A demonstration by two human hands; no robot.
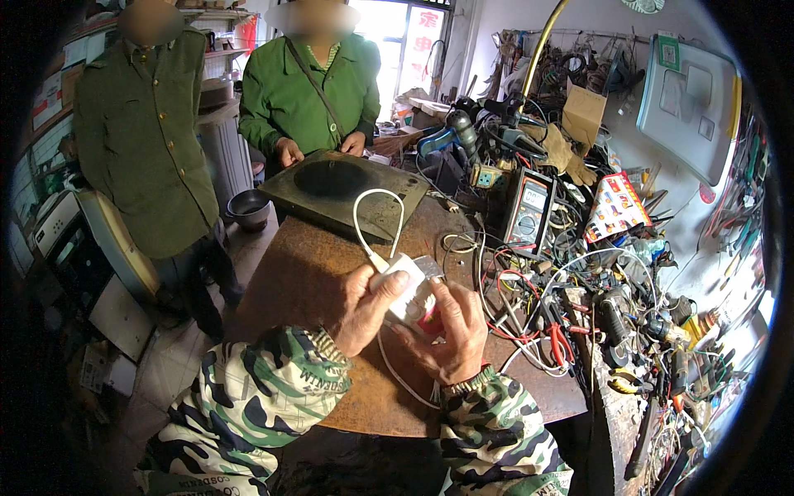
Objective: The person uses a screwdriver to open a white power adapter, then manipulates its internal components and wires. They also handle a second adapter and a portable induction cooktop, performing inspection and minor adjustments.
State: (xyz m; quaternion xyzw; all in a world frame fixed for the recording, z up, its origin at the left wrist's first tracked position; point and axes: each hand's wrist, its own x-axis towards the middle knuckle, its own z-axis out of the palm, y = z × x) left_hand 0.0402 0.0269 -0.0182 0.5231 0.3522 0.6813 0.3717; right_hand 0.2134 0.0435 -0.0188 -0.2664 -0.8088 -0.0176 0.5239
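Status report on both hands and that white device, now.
Left hand and right hand both grip the small white device. Its white cable loops up over the rusty table. Nothing blocks the hands.

At frame centre a white plug block (pixel 407 291) trails a white cable (pixel 374 217) over a rust-brown table (pixel 306 273). Camouflage green-and-cream sleeves (pixel 256 397) fill the bottom. Upper left, a green jacket (pixel 310 87); right, a red-handled pliers (pixel 559 343).
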